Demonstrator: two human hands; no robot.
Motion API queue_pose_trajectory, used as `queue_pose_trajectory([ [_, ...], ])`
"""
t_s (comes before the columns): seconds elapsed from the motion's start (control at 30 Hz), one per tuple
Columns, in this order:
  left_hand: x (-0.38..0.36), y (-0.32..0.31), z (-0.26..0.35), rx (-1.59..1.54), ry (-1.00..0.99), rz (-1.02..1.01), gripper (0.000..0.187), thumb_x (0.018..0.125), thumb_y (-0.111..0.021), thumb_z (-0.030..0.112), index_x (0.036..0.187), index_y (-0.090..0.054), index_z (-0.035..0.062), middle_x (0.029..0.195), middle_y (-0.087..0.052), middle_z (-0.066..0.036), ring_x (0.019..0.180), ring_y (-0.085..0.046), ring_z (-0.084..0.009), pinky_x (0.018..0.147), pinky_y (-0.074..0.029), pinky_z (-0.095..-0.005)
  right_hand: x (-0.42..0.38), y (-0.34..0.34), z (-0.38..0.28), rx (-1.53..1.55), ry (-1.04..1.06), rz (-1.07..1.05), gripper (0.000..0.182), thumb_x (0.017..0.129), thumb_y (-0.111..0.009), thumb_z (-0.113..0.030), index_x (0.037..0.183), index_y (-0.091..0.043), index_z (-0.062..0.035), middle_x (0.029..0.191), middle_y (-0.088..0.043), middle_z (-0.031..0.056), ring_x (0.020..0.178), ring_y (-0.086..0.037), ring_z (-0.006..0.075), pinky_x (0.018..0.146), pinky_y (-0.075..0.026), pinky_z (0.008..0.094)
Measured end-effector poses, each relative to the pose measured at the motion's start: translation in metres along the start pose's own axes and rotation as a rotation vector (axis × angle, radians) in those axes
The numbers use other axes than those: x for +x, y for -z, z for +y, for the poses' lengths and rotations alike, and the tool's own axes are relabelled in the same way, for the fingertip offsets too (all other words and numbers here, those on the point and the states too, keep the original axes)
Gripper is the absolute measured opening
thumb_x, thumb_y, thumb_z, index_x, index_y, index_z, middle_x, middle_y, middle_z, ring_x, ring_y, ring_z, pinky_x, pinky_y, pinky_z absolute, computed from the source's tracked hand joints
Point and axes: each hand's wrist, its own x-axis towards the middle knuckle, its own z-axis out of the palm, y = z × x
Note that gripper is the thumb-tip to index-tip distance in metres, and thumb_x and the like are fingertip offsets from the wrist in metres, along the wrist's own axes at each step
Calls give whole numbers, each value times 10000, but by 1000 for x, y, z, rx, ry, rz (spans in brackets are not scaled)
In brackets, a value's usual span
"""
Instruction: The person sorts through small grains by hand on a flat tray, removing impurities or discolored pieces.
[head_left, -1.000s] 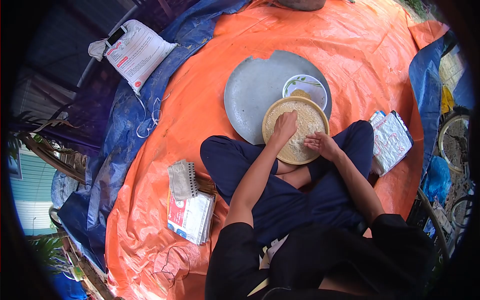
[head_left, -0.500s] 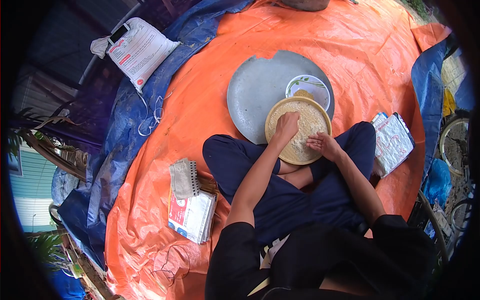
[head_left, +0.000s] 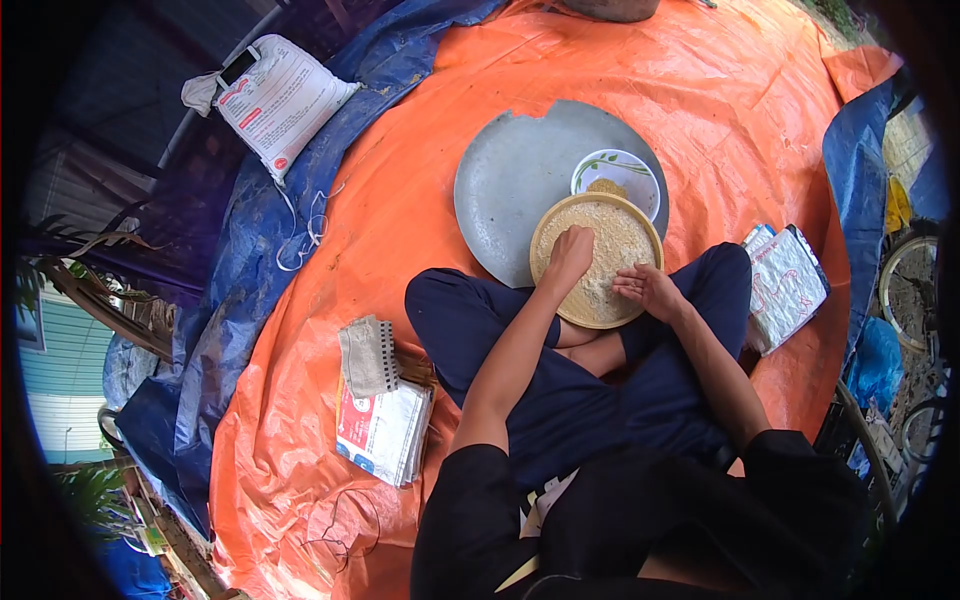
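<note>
A round tan basket tray [head_left: 655,245] rests by my crossed legs, overlapping the rim of a large grey metal disc [head_left: 500,190]. Pale, crumbly grain or meal [head_left: 607,235] covers its inside. My left hand [head_left: 572,252] is over the left half of the tray with its fingers curled closed; whatever they hold is hidden. At the tray's right side, my right hand [head_left: 648,290] lies with fingers stretched out toward the middle, touching or just above the meal. Behind the tray, a white bowl [head_left: 640,180] with a green leaf pattern holds some brownish grain.
An orange tarp [head_left: 400,200] spreads under everything, with blue tarp [head_left: 265,230] along the left. Folded sacks [head_left: 385,430] lie to my left and another folded sack [head_left: 785,285] to my right. A filled white bag [head_left: 280,105] with a phone on top stands far left.
My left hand has shifted very slightly to the left and down within the tray. My right hand and the tray look the same.
</note>
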Motion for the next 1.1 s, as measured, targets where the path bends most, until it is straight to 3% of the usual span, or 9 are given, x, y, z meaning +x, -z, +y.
queue_pose_trajectory([
  [0.63, 0, 1, 8, -99, -56, 28, 107, 727, -526, -42, 693, -628, -47, 756, -609, -296, 753, -633, -433, 671, -518, -467, -1, 1, 0, 8, 2, -7, 406, 976, -409, -301, 1136, -511, 58, 1022, -623, 147, 993, -620, 228, 901, -499, 304],
  [0.73, -2, 4, 18, -175, -89, 12, 96, 744, -542, -13, 723, -631, -43, 769, -612, -294, 764, -632, -428, 674, -511, -469, -1, 0, 0, 14, 7, 1, 408, 974, -391, -266, 1158, -491, 85, 1043, -618, 183, 996, -621, 248, 906, -501, 309],
  [0.83, -3, 3, 30, -193, -72, -34, 103, 766, -575, 40, 801, -648, -24, 823, -637, -236, 808, -629, -388, 724, -502, -437, -2, 0, 1, 2, 9, -7, 427, 976, -405, -321, 1140, -511, 59, 1044, -616, 151, 1006, -612, 226, 913, -493, 303],
  [1.03, -8, -6, 55, -268, -110, -104, 95, 794, -560, 53, 837, -607, -17, 845, -620, -212, 830, -616, -377, 738, -494, -427, 3, 5, 2, 62, -8, 18, 414, 981, -371, -332, 1112, -524, 29, 1014, -619, 139, 958, -614, 226, 888, -494, 310],
  [1.1, -12, -9, 62, -270, -145, -107, 81, 800, -561, 54, 838, -591, -11, 852, -609, -209, 829, -611, -381, 735, -491, -431, 3, 7, 3, 64, 24, 6, 374, 979, -360, -323, 1059, -553, -13, 971, -623, 98, 911, -609, 196, 856, -493, 303],
])
